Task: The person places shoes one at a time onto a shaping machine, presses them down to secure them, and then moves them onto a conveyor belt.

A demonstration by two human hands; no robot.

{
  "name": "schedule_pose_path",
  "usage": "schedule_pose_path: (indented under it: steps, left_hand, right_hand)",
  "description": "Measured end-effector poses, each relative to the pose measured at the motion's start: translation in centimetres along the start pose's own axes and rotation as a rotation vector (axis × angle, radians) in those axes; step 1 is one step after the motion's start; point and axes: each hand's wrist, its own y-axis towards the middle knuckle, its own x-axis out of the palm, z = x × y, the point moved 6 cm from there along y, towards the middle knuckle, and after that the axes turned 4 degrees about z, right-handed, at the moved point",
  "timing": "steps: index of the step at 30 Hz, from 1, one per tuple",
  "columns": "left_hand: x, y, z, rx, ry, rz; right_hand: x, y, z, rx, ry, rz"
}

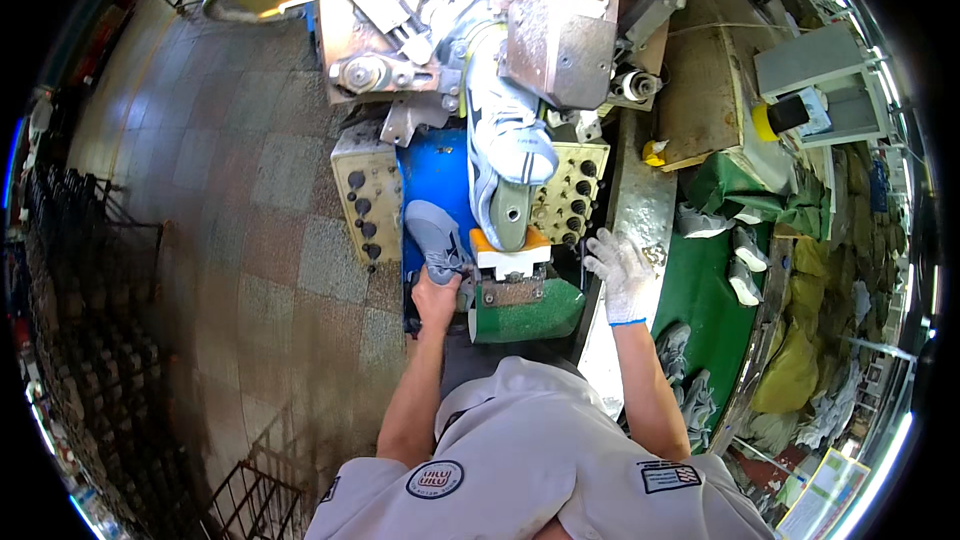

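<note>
My bare left hand (437, 297) grips a grey sneaker (432, 230) by one end, beside the blue panel of the machine. In the middle of the machine a pale blue-white sneaker (497, 135) sits on a shoe last (513, 208), its lower part over an orange and white block (510, 253). My right hand (622, 278) wears a white knit glove. Its fingers are stretched out and hold nothing, over the metal ledge (640, 210) right of the machine.
Panels with black knobs (366, 202) flank the machine, and a green guard (528, 314) curves close to my waist. On the right, a green conveyor (715, 290) carries several shoes. Dark racks (90, 290) stand far left across the tiled floor (270, 200).
</note>
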Motion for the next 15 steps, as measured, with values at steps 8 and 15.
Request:
schedule_pose_path:
  steps: [8,15]
  left_hand:
    - [-16.2,-1.2,10.2,-0.175,-0.204,-0.282]
    - [-16.2,-1.7,16.7,-0.051,-0.932,-0.491]
  right_hand:
    - [2.2,-3.0,-2.6,0.027,0.027,-0.159]
    - [12.6,-10.1,-4.3,0.093,0.241,-0.652]
